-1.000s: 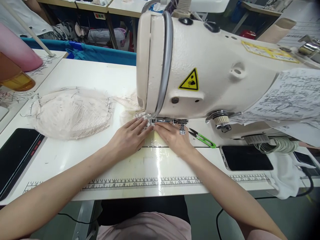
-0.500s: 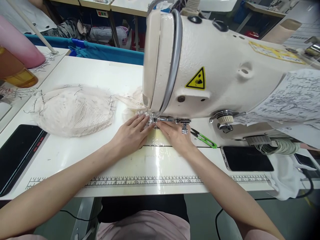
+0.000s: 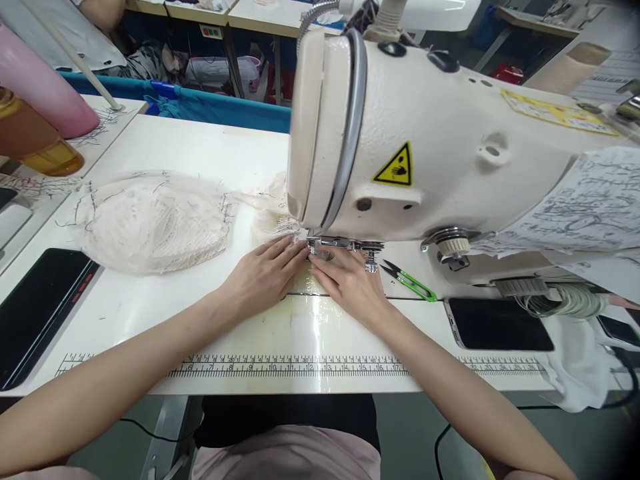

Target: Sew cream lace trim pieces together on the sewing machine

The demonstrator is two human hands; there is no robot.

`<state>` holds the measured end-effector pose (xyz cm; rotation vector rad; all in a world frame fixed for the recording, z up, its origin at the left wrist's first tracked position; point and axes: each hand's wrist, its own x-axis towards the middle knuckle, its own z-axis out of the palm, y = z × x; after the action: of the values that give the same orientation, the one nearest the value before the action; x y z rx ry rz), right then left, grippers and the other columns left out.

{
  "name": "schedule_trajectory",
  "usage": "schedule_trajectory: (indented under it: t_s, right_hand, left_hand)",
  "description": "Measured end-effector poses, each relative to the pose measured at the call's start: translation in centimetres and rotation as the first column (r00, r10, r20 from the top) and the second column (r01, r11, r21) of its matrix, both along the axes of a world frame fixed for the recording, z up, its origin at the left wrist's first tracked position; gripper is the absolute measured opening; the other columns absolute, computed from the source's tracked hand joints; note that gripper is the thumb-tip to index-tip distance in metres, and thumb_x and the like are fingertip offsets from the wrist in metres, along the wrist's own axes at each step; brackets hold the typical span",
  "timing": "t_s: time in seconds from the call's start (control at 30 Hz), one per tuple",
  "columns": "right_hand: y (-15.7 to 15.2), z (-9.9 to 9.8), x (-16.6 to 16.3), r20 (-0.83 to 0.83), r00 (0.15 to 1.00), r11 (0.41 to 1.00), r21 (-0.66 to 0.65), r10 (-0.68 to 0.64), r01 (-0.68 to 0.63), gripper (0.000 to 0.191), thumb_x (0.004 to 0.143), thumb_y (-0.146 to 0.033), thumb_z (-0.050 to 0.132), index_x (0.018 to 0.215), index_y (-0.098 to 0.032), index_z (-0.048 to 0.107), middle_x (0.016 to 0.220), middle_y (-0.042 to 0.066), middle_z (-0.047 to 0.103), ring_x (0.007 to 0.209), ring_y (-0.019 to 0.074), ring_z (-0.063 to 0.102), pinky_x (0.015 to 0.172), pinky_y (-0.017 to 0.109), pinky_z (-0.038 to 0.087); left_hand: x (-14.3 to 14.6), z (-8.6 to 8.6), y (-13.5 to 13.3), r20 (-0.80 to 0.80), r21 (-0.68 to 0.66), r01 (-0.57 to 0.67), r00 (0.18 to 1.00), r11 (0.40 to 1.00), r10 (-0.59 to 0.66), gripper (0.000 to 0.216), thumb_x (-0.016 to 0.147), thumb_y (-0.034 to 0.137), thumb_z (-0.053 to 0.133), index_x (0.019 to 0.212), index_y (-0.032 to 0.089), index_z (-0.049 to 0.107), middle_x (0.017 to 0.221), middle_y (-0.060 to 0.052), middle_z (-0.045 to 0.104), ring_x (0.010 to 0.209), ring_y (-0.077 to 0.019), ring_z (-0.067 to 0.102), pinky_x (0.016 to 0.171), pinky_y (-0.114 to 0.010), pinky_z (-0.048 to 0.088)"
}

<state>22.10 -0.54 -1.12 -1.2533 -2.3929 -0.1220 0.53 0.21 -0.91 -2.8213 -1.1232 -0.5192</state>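
My left hand [image 3: 267, 270] lies flat with fingers stretched out, its tips on the edge of a cream lace piece [image 3: 270, 223] beside the presser foot [image 3: 311, 245] of a white sewing machine [image 3: 425, 133]. Opposite it, my right hand [image 3: 353, 283] has its fingers extended toward the same spot. Part of it is hidden under the metal fittings by the foot. The fabric right at the needle is mostly covered by my fingers. A larger cream lace cup [image 3: 155, 223], with dark thread ends, rests on the table to the left, joined or close to the piece at the machine.
Green-handled thread snips [image 3: 410, 281] lie right of my right hand, and a phone [image 3: 500, 323] is farther right. A black device [image 3: 43, 313] sits at the left. A ruler strip [image 3: 300, 365] runs along the front edge. Bottles [image 3: 45, 93] stand upper left; a person's arm [image 3: 103, 13] shows behind.
My right hand's fingers have shifted slightly toward me, away from the needle. The left hand stays almost in place; less lace shows at its fingertips. The whole view has shifted slightly.
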Motion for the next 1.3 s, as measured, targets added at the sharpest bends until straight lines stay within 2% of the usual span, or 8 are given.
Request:
schedule_trajectory:
  t_s: [0.3,0.63,0.77,0.97,1.3]
  right_hand:
    - [-0.03,0.16,-0.1,0.019,1.0,1.0,0.017,0.002,-0.002,0.025,0.098,-0.034,0.052,0.112,-0.025,0.071,0.119,0.004,0.07,0.089,0.0188,0.065,0.076,0.034,0.042]
    - [-0.13,0.45,-0.52,0.087,0.996,0.995,0.101,-0.019,0.01,0.028,0.099,-0.035,0.05,0.116,-0.023,0.068,0.117,0.007,0.07,0.091,0.0193,0.064,0.079,0.034,0.041]
    - [-0.02,0.54,-0.69,0.127,0.991,0.989,0.146,-0.037,0.018,0.03,0.1,-0.036,0.049,0.117,-0.021,0.068,0.116,0.007,0.071,0.09,0.0193,0.064,0.079,0.034,0.04]
    - [-0.09,0.72,-0.89,0.189,0.981,0.99,0.137,-0.042,0.016,0.034,0.102,-0.037,0.044,0.12,-0.019,0.066,0.119,0.008,0.069,0.093,0.0205,0.062,0.084,0.037,0.039]
    - [-0.1,0.62,-0.7,0.205,0.978,0.977,0.211,-0.033,-0.011,0.03,0.101,-0.033,0.046,0.119,-0.018,0.065,0.119,0.007,0.069,0.09,0.0198,0.061,0.082,0.036,0.036]
  left_hand:
    - [0.11,0.05,0.02,0.001,0.032,0.002,1.0,0.999,-0.002,0.04,0.096,0.02,0.044,0.132,0.008,0.058,0.133,-0.013,0.06,0.13,-0.0299,0.052,0.111,-0.046,0.046]
    - [0.33,0.04,0.01,-0.068,0.091,-0.04,0.997,0.995,0.046,0.042,0.099,0.023,0.038,0.132,0.005,0.057,0.134,-0.013,0.06,0.13,-0.0294,0.052,0.11,-0.043,0.046]
    - [0.4,0.0,0.1,-0.077,0.075,-0.05,0.996,0.996,0.055,0.044,0.098,0.024,0.038,0.133,0.003,0.056,0.136,-0.015,0.058,0.131,-0.031,0.051,0.11,-0.045,0.046]
    - [0.41,0.03,0.11,-0.09,0.028,-0.066,0.994,0.997,0.069,0.047,0.098,0.026,0.038,0.136,0.002,0.053,0.14,-0.016,0.054,0.134,-0.0325,0.047,0.112,-0.046,0.043]
    - [0.55,0.15,-0.1,-0.102,0.071,-0.11,0.988,0.991,0.117,0.046,0.098,0.027,0.037,0.134,0.005,0.055,0.139,-0.013,0.057,0.132,-0.03,0.05,0.111,-0.042,0.043]
